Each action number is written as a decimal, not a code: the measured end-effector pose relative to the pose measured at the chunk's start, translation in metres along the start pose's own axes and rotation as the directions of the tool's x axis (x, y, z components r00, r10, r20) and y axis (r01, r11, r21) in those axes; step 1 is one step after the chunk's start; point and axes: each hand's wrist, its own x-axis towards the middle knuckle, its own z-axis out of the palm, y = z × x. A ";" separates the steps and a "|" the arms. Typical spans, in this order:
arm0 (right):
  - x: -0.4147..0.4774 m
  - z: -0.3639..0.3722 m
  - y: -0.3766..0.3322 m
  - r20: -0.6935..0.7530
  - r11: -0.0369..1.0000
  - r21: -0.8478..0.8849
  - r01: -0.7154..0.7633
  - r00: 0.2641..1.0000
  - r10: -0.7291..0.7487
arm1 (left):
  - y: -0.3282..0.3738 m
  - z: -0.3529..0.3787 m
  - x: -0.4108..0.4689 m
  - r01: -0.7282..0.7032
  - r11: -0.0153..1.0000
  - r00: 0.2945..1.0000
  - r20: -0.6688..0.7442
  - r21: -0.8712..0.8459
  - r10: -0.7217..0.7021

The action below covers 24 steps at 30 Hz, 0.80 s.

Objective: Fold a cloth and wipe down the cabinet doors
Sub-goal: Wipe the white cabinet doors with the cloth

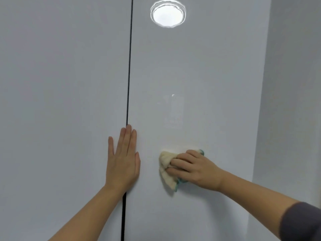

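Two glossy pale grey cabinet doors fill the view, the left door [60, 101] and the right door [199, 75], split by a thin dark vertical gap [128, 84]. My left hand [122, 160] lies flat with straight fingers across that gap, pressing on both doors. My right hand [192, 168] grips a bunched cream cloth with a teal edge [166, 169] and holds it against the right door, at about the same height as my left hand.
A round ceiling lamp is mirrored high on the right door [167, 13]. A faint pale rectangular patch [172, 110] shows on the door above the cloth. A plain grey wall [291, 84] stands to the right of the cabinet.
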 end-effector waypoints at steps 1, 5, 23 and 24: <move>0.001 -0.001 0.004 -0.010 1.000 -0.015 0.000 1.000 0.000 | 0.000 0.001 -0.001 -0.005 1.000 1.000 -0.012 -0.001 0.005; 0.017 -0.005 0.030 -0.118 0.982 -0.073 -0.175 0.979 0.166 | -0.001 0.004 0.001 -0.020 1.000 0.999 -0.048 -0.005 0.020; 0.049 -0.014 0.065 -0.205 0.900 -0.093 -0.425 0.893 0.400 | -0.002 0.009 0.002 -0.034 0.999 0.993 -0.115 0.018 0.036; 0.056 -0.015 0.070 -0.225 0.896 -0.089 -0.435 0.885 0.407 | -0.001 0.010 0.002 -0.034 0.999 0.993 -0.116 0.016 0.036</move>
